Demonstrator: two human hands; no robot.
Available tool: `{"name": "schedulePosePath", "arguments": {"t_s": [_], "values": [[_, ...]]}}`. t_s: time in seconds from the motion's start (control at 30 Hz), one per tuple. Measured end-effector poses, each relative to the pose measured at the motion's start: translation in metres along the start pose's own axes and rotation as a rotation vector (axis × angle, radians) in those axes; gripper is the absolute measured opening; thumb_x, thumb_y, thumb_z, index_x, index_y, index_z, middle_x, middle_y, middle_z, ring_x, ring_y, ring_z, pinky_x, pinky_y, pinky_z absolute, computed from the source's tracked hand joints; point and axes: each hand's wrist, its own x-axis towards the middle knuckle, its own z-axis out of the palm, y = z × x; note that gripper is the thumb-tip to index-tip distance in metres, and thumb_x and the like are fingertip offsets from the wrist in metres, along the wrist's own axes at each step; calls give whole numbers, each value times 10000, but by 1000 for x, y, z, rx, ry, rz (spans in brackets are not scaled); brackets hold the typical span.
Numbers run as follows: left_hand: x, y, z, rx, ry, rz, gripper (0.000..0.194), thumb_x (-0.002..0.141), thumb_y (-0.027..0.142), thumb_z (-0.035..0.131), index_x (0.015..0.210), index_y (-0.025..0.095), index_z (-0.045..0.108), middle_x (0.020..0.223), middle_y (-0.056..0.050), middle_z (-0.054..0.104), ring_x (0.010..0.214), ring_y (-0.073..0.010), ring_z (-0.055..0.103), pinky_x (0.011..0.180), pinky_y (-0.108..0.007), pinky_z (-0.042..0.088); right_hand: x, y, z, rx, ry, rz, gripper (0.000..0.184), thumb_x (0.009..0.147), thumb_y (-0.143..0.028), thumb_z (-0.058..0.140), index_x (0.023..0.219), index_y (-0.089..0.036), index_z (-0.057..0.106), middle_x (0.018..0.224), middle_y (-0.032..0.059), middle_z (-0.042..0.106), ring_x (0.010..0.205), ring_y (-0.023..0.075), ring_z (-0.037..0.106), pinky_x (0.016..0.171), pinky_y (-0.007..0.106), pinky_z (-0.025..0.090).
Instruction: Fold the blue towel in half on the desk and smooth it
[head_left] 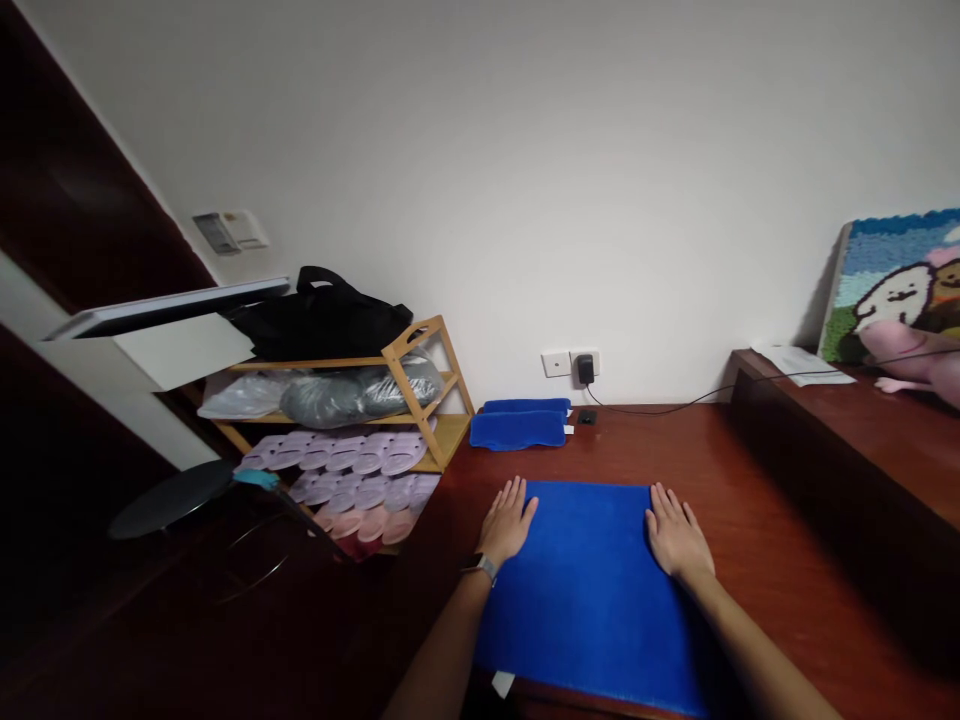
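Note:
A blue towel (585, 590) lies spread flat on the reddish-brown wooden table (757, 500), with a white tag (503, 684) at its near left corner. My left hand (507, 522), a watch on its wrist, rests flat on the towel's far left corner with the fingers out straight. On the far right corner my right hand (679, 535) lies flat too, palm down, fingers stretched. Neither hand grips the cloth. Behind the towel, two folded blue towels (517, 430) lie near the wall, each with a small white tag.
A wooden rack (420, 370) with slippers (345, 455) and a black bag (322, 315) stands at left, near a round stool (172, 500). A black plug (586, 370) sits in the wall socket; its cable runs right. A raised ledge (810, 440) at right holds a pink plush toy (919, 355).

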Motion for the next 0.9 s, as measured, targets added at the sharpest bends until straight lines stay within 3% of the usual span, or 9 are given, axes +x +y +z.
{"name": "schedulePosePath", "arguments": {"t_s": [0.43,0.7,0.9], "values": [[-3,-2,3,-49,32,1,639,1054,414,122,1599,131,303,1671,-64,268,1546,-188,221,1273,-395,180,-4,-4,-8,-74,-29,16,679,1018,-408,115,1617,-94,169,1692,37,182,1562,207,139,1271,397,104],[0,-1,8,-61,14,-4,634,1051,401,124,1608,142,280,1681,-57,248,1556,-190,190,1276,-387,144,-33,0,-4,-60,-38,-17,693,1019,-442,91,1618,-102,167,1693,33,171,1565,202,117,1274,405,102],[8,-4,-9,-51,-65,-42,665,1052,454,73,1601,155,302,1666,-67,286,1547,-223,223,1257,-440,199,-37,-3,-2,-57,-20,-4,680,1021,-430,89,1618,-109,145,1694,20,157,1565,196,112,1274,407,83]]}}
